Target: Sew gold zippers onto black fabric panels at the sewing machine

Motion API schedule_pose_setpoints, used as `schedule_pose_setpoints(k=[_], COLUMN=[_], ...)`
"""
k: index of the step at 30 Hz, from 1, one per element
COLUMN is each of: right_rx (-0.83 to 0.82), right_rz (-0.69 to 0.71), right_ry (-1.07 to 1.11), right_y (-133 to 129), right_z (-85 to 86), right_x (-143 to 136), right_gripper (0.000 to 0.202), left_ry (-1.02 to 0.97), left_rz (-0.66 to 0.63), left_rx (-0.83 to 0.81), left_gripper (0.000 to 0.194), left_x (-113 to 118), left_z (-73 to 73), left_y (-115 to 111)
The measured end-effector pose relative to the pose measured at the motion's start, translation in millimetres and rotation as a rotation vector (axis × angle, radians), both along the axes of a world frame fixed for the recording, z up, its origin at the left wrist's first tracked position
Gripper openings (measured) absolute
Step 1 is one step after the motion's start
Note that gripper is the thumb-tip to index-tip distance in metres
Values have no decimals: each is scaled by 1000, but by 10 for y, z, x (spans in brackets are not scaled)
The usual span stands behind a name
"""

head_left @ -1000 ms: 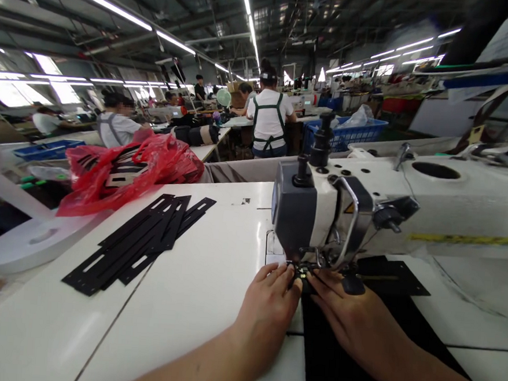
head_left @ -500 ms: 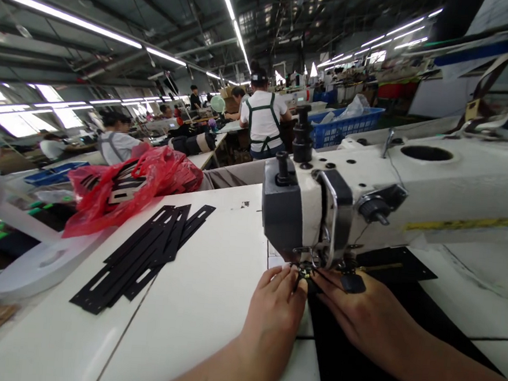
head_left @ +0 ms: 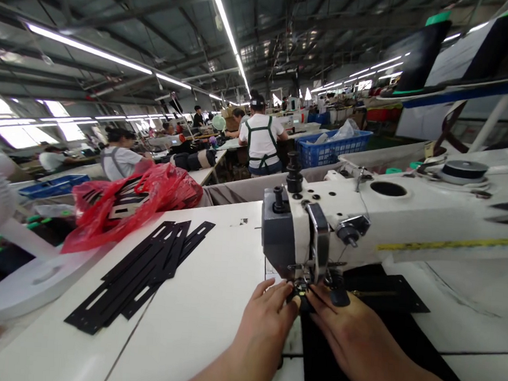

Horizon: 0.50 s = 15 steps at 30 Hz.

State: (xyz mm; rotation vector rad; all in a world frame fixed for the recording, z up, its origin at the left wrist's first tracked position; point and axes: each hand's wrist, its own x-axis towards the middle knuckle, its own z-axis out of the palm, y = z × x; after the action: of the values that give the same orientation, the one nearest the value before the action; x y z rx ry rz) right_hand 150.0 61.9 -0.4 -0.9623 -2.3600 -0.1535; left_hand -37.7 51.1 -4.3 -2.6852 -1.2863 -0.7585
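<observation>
A white sewing machine (head_left: 277,233) with a grey front cover stands over the work. Under its presser foot lies black fabric (head_left: 324,358), which runs down toward me on the right. Bits of gold zipper teeth (head_left: 302,294) show between my fingertips. My left hand (head_left: 266,319) pinches the fabric's edge just left of the foot, thumb and fingers close together. On the other side, my right hand (head_left: 348,330) presses and grips the fabric, its fingertips partly hidden by the foot. Behind that hand, a black strip with a gold zipper (head_left: 372,293) extends to the right.
Several black slotted strips (head_left: 143,275) lie overlapping on the white table (head_left: 193,314). Left are a red plastic bag (head_left: 167,184) and a white fan (head_left: 17,272). Behind the machine are a blue basket (head_left: 333,149) and a person in a green-strapped apron (head_left: 261,136).
The camera view has shifted, so the machine appears lower and slightly left. Both hands remain at the presser foot on the fabric, with only slight finger movement.
</observation>
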Motion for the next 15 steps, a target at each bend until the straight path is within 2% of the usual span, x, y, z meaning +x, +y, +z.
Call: schedule_pose_setpoints(k=[4,7,9,11,12,13,14,15], right_rx=[-100,-267,-547,-878,-985,-1020,-967,-836], right_rz=[-122,-208,-183,-54,21,82,110,92], right_ry=[-32,-29,-31,-42,-42,-34,-7,41], right_y=[213,324,299,203,139,69,-2,-74], right_z=[114,233,349,460,491,492,457,386], right_x=[278,568,733,862,915,963,1005,1040], right_gripper=[24,28,35,36,37,38,37,34], left_ry=[-59,-170,-227,-246,-243,-236,-223,-204], left_rz=[33,101,132,139,137,134,128,102], left_rx=[-47,-194,-266,-292,-291,-282,-268,-242], left_gripper=[18,23,35,41,39,35,28,23], left_x=[-22,-31,-49,-87,-114,-144,-171,-192], left_z=[11,46,86,152,196,244,290,323], left_y=[-15,12,52,82,83,69,39,-6])
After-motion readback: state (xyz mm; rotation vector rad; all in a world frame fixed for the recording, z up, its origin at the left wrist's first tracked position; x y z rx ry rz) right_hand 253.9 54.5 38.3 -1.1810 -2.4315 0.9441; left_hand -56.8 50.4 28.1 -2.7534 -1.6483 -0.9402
